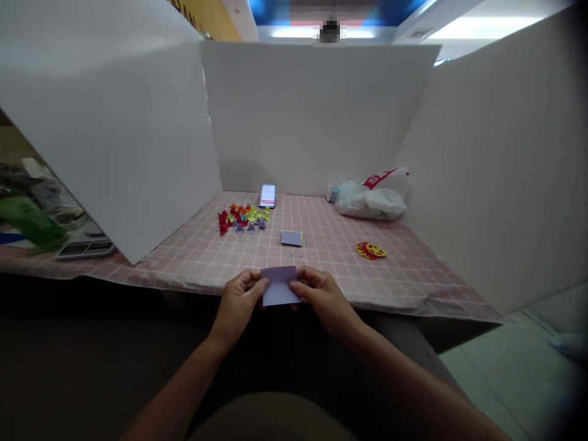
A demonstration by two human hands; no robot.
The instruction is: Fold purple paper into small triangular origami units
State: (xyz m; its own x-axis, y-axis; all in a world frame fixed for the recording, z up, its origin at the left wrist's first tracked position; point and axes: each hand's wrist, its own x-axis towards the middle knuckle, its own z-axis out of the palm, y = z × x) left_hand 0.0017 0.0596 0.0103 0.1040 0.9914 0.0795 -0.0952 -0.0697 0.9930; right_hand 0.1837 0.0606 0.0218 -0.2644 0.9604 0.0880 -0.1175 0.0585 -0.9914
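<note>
Between my two hands, at the table's front edge, is a sheet of lilac paper (pixel 280 288) with a crease across its upper part. My left hand (pixel 241 300) pinches its left edge, thumb on top. On the opposite edge my right hand (pixel 321 297) pinches it the same way. Beyond them on the table lies a small stack of paper sheets (pixel 292 238), lilac on top with a yellow edge showing. A cluster of small folded paper pieces (pixel 241 217) in red, orange, yellow and purple sits farther back to the left.
A phone (pixel 267 195) stands near the back panel (pixel 316 116). White plastic bags (pixel 374 199) rest at the back right. Yellow and red cut-out shapes (pixel 370 250) lie on the checked tablecloth (pixel 316 214). White panels (pixel 138 122) enclose the sides. A scale (pixel 86 247) is outside, left.
</note>
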